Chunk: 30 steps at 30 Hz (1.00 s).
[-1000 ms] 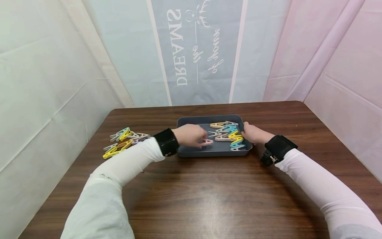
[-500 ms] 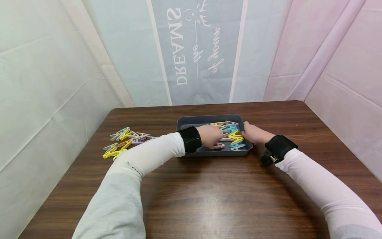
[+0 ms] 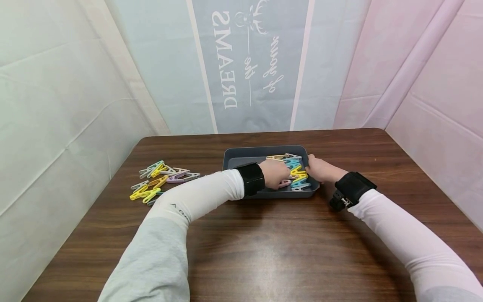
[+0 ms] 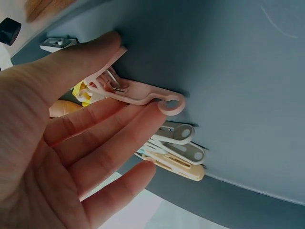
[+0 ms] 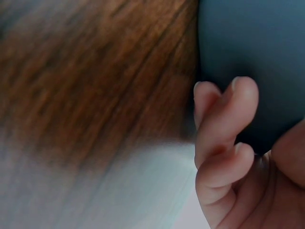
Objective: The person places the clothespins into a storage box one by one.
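Observation:
In the left wrist view, my left hand point(image 4: 95, 138) pinches a pink clothespin point(image 4: 143, 93) between thumb and fingers, low over the floor of a dark grey tray. Grey and cream clothespins point(image 4: 178, 167) lie beyond the fingertips. From the head, that left hand point(image 3: 274, 173) is inside the tray point(image 3: 241, 152), left of rows of clothespins point(image 3: 299, 173) in yellow, blue and other colours, and partly covers them. At the tray's right end, my right hand point(image 3: 322, 169) grips the wall; up close, its curled fingers point(image 5: 228, 109) lie against the tray's outer side.
A loose pile of clothespins point(image 3: 158, 179), yellow, purple, grey and other colours, lies on the brown wooden table point(image 3: 256, 243) left of the tray. Pale cloth hangings point(image 3: 151, 63) stand around the table's back and sides.
My left hand has moved rightward inside the tray with the pink clothespin, up to the clothespin rows. The right hand stays at the tray's right end.

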Tool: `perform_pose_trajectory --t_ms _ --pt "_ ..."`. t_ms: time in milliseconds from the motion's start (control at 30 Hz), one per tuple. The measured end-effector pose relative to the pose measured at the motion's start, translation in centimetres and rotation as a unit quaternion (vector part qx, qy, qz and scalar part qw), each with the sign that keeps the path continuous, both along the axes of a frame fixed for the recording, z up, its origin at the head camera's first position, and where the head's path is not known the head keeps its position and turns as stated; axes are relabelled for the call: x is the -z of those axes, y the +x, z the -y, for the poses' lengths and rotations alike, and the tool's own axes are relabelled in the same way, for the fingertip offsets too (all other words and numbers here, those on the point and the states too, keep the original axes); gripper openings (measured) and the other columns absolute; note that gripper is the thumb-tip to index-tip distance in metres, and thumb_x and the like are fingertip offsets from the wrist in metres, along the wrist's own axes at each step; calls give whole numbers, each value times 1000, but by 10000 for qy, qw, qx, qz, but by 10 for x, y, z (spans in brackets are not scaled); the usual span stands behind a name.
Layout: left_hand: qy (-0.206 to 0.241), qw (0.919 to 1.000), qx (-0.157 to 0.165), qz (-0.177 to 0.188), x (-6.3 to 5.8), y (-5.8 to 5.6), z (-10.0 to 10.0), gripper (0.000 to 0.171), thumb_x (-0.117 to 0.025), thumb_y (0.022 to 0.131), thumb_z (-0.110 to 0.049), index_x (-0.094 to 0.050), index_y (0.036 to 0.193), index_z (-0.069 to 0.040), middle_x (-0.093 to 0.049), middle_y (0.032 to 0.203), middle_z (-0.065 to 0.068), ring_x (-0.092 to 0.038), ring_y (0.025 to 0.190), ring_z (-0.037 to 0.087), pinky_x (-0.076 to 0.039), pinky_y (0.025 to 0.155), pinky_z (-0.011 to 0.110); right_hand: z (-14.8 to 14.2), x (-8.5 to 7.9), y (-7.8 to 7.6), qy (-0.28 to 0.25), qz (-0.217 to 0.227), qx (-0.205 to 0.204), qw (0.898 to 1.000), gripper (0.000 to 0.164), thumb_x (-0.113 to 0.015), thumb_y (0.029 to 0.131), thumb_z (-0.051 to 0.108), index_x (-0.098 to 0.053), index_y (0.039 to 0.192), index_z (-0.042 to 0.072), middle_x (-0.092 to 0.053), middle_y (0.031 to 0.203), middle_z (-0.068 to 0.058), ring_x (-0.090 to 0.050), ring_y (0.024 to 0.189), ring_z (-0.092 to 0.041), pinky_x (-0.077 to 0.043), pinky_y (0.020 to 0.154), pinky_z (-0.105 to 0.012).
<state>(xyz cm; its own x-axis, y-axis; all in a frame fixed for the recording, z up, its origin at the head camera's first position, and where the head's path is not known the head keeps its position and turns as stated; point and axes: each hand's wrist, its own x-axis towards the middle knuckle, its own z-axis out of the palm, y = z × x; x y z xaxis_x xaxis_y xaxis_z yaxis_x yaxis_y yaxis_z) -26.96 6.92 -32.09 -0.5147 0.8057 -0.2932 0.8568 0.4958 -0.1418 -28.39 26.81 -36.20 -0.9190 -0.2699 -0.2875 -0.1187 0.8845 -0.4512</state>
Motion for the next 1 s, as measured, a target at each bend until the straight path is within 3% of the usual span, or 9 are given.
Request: perform_pose_trajectory --t_ms 300,400,467,633,767,900,1000 --pt "120 9997 205 -36 10 -7 0 13 -62 95 -24 -66 100 -13 -54 83 -2 -47 74 11 -35 66 22 1 -1 4 -75 -32 -92 9999 52 -40 103 7 -14 137 -22 -50 99 -29 -49 53 -21 -45 50 -31" --pt "206 9993 257 -154 7 -10 6 20 -66 93 -28 -66 106 -14 -60 87 -3 -52 77 10 -42 69 23 1 -1 4 -84 -15 -84 9999 53 -39 103 8 -13 138 -22 -50 99 -29 -48 54 -21 -44 51 -32" --pt "305 9989 240 -268 -2 -8 14 27 -69 91 -32 -66 111 -14 -64 92 -3 -57 80 10 -47 72 26 1 -1 4 -72 -17 -75 9999 52 -39 103 8 -13 137 -22 -50 98 -29 -49 54 -21 -44 51 -32" --pt "816 9962 -195 -217 -34 -4 45 38 -70 90 -39 -64 118 -14 -67 98 -2 -60 83 10 -48 74 28 1 -3 2 6 -44 -67 10000 52 -39 103 8 -13 136 -23 -49 99 -31 -50 55 -22 -44 50 -32" --pt "1363 9887 -617 -25 -53 -4 79 33 -69 91 -37 -63 115 -15 -67 97 0 -59 84 11 -47 75 30 0 -4 1 44 -86 -32 9999 52 -39 103 8 -13 136 -23 -50 93 -28 -50 54 -21 -44 50 -31" --pt "1674 9818 -885 142 -59 -3 117 32 -70 91 -35 -64 112 -12 -67 97 3 -60 86 14 -48 77 33 0 -2 1 -3 -15 -69 10000 55 -37 103 7 -8 138 -24 -48 79 -19 -47 52 -20 -41 50 -31" --pt "1628 9789 -1186 350 -56 -2 148 34 -73 88 -34 -65 109 -9 -66 91 2 -61 83 14 -49 77 35 1 0 1 -13 58 -100 9999 56 -35 103 7 -6 138 -24 -46 72 -15 -45 50 -19 -39 50 -30"
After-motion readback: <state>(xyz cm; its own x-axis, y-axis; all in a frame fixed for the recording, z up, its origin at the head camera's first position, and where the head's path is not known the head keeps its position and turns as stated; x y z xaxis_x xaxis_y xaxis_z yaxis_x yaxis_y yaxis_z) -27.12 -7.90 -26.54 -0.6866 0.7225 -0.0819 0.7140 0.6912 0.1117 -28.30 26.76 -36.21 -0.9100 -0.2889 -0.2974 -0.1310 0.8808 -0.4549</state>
